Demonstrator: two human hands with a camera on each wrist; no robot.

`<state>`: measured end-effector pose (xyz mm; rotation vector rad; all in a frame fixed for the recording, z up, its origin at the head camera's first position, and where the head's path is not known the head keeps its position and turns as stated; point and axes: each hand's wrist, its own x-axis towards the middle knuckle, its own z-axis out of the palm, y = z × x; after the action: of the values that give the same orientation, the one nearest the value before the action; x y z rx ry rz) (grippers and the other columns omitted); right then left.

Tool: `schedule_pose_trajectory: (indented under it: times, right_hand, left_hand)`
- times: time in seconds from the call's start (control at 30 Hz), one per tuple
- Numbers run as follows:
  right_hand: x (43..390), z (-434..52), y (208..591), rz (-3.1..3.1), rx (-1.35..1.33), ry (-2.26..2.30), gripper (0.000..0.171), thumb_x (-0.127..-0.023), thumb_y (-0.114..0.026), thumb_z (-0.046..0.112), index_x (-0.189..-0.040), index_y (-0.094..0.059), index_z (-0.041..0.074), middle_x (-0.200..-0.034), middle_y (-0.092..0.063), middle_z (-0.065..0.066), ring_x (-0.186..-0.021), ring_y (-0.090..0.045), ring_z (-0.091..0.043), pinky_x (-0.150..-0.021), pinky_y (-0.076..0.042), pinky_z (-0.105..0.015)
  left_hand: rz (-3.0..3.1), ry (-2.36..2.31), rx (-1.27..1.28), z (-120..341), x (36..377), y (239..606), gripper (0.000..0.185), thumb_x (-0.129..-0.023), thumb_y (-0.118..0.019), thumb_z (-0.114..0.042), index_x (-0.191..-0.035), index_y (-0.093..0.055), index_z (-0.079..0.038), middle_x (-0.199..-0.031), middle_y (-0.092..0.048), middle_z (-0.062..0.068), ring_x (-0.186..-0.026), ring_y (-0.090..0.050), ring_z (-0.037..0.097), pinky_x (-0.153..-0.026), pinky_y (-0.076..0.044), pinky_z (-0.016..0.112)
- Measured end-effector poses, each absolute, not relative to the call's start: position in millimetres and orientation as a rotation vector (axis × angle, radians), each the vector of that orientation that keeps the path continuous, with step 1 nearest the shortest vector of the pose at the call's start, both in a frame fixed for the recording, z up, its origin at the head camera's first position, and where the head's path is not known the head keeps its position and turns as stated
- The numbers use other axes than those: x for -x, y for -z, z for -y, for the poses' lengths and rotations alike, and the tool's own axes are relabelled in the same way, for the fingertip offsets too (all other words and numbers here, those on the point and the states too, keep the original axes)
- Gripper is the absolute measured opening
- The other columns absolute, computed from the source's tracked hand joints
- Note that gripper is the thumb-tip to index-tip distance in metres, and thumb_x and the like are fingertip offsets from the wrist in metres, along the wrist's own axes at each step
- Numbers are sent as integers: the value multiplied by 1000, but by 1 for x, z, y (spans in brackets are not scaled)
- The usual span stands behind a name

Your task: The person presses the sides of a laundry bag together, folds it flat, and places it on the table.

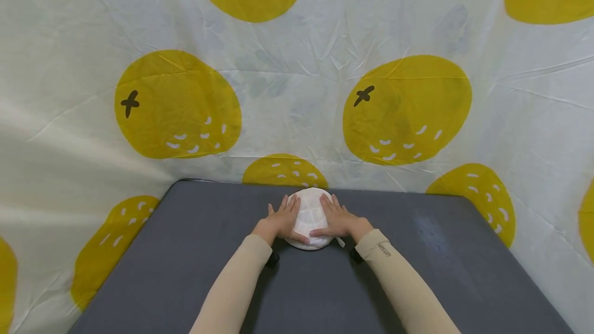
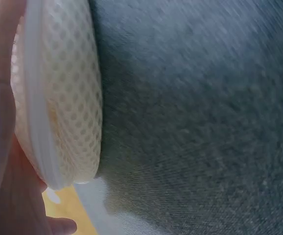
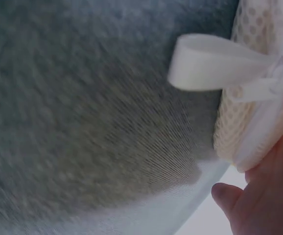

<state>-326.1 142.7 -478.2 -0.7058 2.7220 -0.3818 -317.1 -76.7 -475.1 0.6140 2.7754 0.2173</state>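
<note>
1. Nearest to the camera, in the lower middle of the head view, two forearms in beige sleeves (image 1: 232,287) ran up and inward from the bottom edge, so that they made a narrow V toward the centre of the frame.

2. At the top of that V lay the left hand (image 1: 280,220) and the right hand (image 1: 339,219). Both were flat and wide, with straight fingers laid on the object. Neither hand gripped it; they only pressed on it from its two sides, and the thumbs pointed toward each other over its near part.

3. Between and under the hands was a white mesh pouch (image 1: 310,215), round and domed. It rested on the grey table (image 1: 417,282), close to the far edge, a little above the centre of the frame.

4. In the left wrist view the white mesh pouch (image 2: 65,93) filled the upper left, with a white seam band along its rim. The palm of the left hand (image 2: 2,147) covered it from the left edge.

5. In the right wrist view a white fabric loop (image 3: 215,63) stood out from the pouch at the upper right. The right hand (image 3: 264,196) showed in the lower right corner.

6. In my judgement, pressing the dome well needs even weight from both palms, so that it does not slide on the table.

7. Farthest, a pale cloth (image 1: 297,66) with large yellow fruit prints filled the whole upper part.
</note>
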Motion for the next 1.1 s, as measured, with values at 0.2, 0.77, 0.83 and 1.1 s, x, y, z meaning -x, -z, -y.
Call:
schedule_pose_trajectory:
  times: [0.2, 0.77, 0.83, 1.1]
  right_hand:
    - [333, -143, 493, -2752, 686, 363, 121, -89, -60, 74, -163, -1, 0, -171, 3, -17, -154, 7, -42, -119, -12, -66]
    - [337, -143, 495, -2677, 525, 416, 120, -88, -61, 74, -165, 1, 8, -171, 4, -12, -156, 9, -34, -119, -5, -66]
    - [337, -142, 495, -2677, 519, 415, 120, -87, -62, 75, -165, 1, 8, -171, 4, -12, -156, 9, -33, -119, -6, -66]
    - [336, -143, 497, -2681, 508, 443, 121, -86, -63, 75, -165, 1, 9, -172, 4, -11, -156, 10, -33, -119, -7, -67]
  left_hand:
    - [-2759, -188, -591, 77, 322, 482, 125, -82, -72, -71, -166, -3, -9, -172, 1, 9, -156, 7, 31, -116, -9, 72]
    - [-2733, -281, -565, 73, 317, 476, 119, -84, -75, -65, -165, -10, -6, -172, -4, 11, -157, 3, 33, -115, -13, 72]
    - [-2728, -264, -551, 74, 320, 479, 120, -85, -73, -66, -166, -7, -8, -172, -2, 9, -157, 5, 31, -115, -13, 72]
    - [-2715, -294, -537, 72, 328, 492, 125, -82, -75, -68, -166, -3, -9, -172, 1, 8, -156, 8, 30, -114, -10, 74]
